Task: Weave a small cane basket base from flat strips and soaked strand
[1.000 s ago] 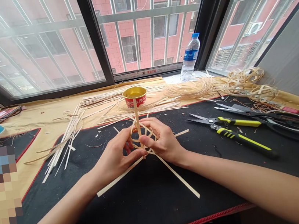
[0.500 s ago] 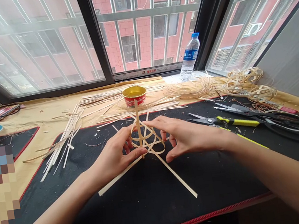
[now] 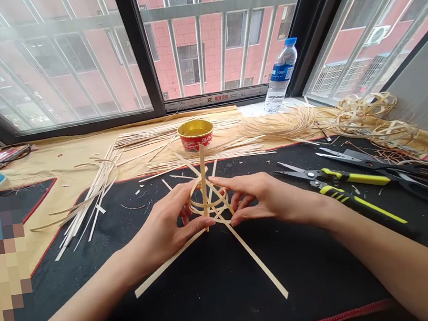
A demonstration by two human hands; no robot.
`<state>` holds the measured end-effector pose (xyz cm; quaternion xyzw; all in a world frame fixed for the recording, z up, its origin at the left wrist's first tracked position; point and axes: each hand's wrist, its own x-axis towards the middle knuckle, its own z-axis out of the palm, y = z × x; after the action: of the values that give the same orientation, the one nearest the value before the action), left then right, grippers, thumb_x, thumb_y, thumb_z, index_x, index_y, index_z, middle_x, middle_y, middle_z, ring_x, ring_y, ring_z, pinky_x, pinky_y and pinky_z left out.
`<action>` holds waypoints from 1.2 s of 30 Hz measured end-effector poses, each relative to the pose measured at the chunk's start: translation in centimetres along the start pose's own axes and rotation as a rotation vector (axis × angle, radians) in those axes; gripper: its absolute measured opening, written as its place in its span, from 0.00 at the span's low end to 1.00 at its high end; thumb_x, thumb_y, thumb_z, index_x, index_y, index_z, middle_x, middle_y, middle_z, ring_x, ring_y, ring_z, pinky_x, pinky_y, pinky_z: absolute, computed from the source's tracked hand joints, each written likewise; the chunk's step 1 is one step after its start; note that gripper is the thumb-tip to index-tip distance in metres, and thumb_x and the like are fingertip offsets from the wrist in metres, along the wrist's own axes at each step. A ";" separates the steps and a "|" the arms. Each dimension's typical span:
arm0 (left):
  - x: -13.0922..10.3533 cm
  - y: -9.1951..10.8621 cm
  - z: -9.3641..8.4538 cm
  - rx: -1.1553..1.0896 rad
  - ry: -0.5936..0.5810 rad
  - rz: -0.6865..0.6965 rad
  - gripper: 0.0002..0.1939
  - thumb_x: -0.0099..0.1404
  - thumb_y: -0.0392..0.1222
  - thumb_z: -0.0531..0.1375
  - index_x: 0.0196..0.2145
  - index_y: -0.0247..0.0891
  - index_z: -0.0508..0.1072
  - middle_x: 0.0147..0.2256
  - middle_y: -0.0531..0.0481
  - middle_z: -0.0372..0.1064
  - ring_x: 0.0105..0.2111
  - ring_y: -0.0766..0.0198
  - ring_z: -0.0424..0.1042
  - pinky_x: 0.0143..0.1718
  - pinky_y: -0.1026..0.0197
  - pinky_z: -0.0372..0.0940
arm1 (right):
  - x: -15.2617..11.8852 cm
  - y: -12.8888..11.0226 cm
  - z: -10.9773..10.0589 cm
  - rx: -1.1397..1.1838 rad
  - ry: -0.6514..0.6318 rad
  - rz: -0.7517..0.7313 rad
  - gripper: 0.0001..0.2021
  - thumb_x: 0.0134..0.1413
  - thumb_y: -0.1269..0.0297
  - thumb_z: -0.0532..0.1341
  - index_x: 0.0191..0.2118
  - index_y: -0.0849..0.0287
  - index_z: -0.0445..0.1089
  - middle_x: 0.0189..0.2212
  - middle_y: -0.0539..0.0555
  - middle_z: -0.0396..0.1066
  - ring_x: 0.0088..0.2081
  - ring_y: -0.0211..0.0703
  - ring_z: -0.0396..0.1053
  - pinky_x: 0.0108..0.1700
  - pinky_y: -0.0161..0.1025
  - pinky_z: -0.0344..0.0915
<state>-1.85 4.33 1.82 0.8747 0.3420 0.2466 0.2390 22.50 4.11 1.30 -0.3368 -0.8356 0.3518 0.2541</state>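
Note:
A small open frame of pale bamboo strips (image 3: pixel 209 204) sits between my hands, with thin rings running round it. One flat strip (image 3: pixel 202 170) stands upright at its front, while other strips splay outward over the mat, one toward the lower left and one toward the lower right. My left hand (image 3: pixel 169 215) pinches the frame's left side, thumb at the foot of the upright strip. On the other side, my right hand (image 3: pixel 257 197) has its thumb low and index finger high against the rings and strips. Some of its fingertips are hidden behind the frame.
Beyond the frame stands a red tin (image 3: pixel 196 136) with a gold inside. Loose strips (image 3: pixel 89 210) lie left; coiled strips (image 3: pixel 278 122) lie back right by a water bottle (image 3: pixel 281 74). Yellow-black pruners (image 3: pixel 332 178) and big black scissors (image 3: pixel 407 176) rest right on the black mat (image 3: pixel 202 300).
My right hand has closed in, its thumb and fingers coming onto the frame's right side. A strip that leaned there in a loop now sits closer in. My left hand keeps its hold.

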 end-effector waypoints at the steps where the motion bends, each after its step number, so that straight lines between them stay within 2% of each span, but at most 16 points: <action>1: 0.0 0.0 0.0 -0.003 0.000 0.013 0.30 0.65 0.54 0.58 0.61 0.40 0.59 0.47 0.44 0.67 0.42 0.58 0.70 0.39 0.60 0.67 | -0.1 0.1 0.0 0.002 -0.004 -0.018 0.37 0.51 0.71 0.66 0.66 0.56 0.53 0.43 0.55 0.72 0.32 0.36 0.72 0.38 0.35 0.72; 8: 0.1 -0.3 0.0 -0.042 0.003 0.034 0.36 0.62 0.67 0.52 0.59 0.41 0.62 0.49 0.44 0.67 0.36 0.62 0.69 0.35 0.62 0.67 | -0.2 -0.3 -0.2 -0.152 0.012 0.010 0.37 0.50 0.68 0.68 0.65 0.62 0.55 0.34 0.54 0.73 0.29 0.38 0.71 0.35 0.36 0.70; 10: 0.2 -0.2 0.0 -0.057 -0.004 0.013 0.33 0.65 0.65 0.50 0.59 0.40 0.62 0.48 0.44 0.67 0.35 0.62 0.70 0.36 0.62 0.67 | -0.2 -0.4 -0.2 -0.145 0.010 0.020 0.38 0.50 0.68 0.68 0.65 0.61 0.55 0.33 0.53 0.73 0.29 0.38 0.71 0.35 0.35 0.70; 13: 0.3 0.1 -0.1 -0.038 -0.003 -0.027 0.28 0.67 0.58 0.53 0.60 0.41 0.62 0.47 0.45 0.68 0.37 0.61 0.71 0.39 0.61 0.67 | -0.2 -0.3 -0.1 -0.086 0.011 0.040 0.38 0.49 0.68 0.69 0.65 0.59 0.55 0.34 0.52 0.74 0.29 0.37 0.72 0.36 0.35 0.70; 17: 0.4 0.1 -0.1 -0.026 0.003 -0.020 0.29 0.66 0.56 0.57 0.60 0.40 0.62 0.45 0.44 0.69 0.40 0.59 0.71 0.39 0.60 0.69 | -0.2 -0.1 -0.1 -0.013 0.012 0.043 0.37 0.49 0.69 0.68 0.65 0.57 0.56 0.35 0.52 0.74 0.30 0.38 0.73 0.37 0.35 0.71; 22: 0.3 0.0 0.0 0.018 0.006 0.034 0.28 0.62 0.54 0.62 0.57 0.43 0.65 0.51 0.44 0.67 0.41 0.58 0.71 0.37 0.60 0.70 | -0.2 0.1 -0.1 -0.012 0.021 0.002 0.37 0.49 0.69 0.68 0.65 0.60 0.56 0.36 0.53 0.74 0.30 0.38 0.73 0.37 0.34 0.71; 28: 0.2 -0.3 0.2 0.075 0.032 0.049 0.30 0.64 0.53 0.60 0.60 0.42 0.61 0.52 0.43 0.66 0.39 0.60 0.72 0.38 0.61 0.70 | -0.2 0.5 0.0 -0.130 0.027 -0.070 0.35 0.52 0.67 0.67 0.65 0.59 0.55 0.38 0.54 0.73 0.30 0.37 0.72 0.36 0.33 0.69; 33: 0.5 0.0 0.3 0.051 0.019 0.036 0.28 0.65 0.54 0.58 0.59 0.41 0.63 0.51 0.42 0.67 0.29 0.68 0.68 0.33 0.63 0.69 | -0.2 0.8 0.1 -0.316 0.062 -0.117 0.31 0.57 0.60 0.63 0.64 0.60 0.57 0.33 0.54 0.72 0.31 0.40 0.71 0.36 0.36 0.68; 36: 0.5 0.2 0.0 0.024 0.002 0.034 0.25 0.64 0.55 0.59 0.54 0.41 0.68 0.51 0.42 0.67 0.32 0.66 0.70 0.31 0.65 0.68 | -0.2 0.7 0.2 -0.340 0.063 -0.122 0.31 0.58 0.60 0.63 0.64 0.62 0.57 0.34 0.55 0.72 0.32 0.41 0.71 0.37 0.36 0.68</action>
<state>-1.38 4.56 2.08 0.8830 0.3304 0.2471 0.2239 22.76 4.23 0.62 -0.3342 -0.8935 0.1789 0.2406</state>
